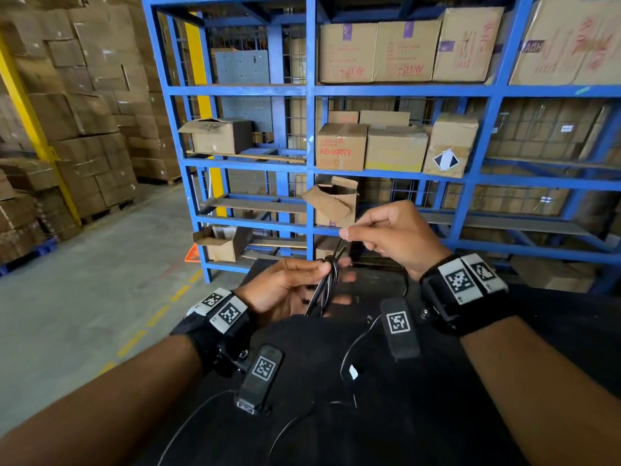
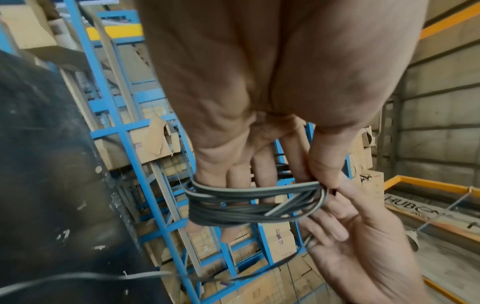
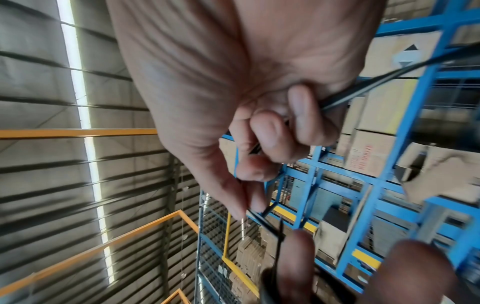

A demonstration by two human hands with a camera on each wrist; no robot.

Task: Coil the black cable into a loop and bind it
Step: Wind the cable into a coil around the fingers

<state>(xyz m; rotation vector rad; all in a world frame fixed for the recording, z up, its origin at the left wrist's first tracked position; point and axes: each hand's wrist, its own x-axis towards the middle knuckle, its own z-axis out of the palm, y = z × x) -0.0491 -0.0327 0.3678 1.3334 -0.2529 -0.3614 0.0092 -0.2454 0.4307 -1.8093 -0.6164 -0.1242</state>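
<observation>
Head view shows the left hand (image 1: pixel 289 290) holding the black cable (image 1: pixel 324 285) coiled in several turns around its fingers — thumb pinning the bundle. Just above and beside it, the right hand (image 1: pixel 393 235) pinches the free run of cable, drawing it up from the coil. Coiling looks partly done: slack strands trail below both wrists, and no binding is on yet.

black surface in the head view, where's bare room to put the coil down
Bare black surface lies between the white tag and the right forearm, and right of the right hand up to the blue shelving. Crowded: loose black cable trails across the near middle, below the left hand and its coil.
</observation>
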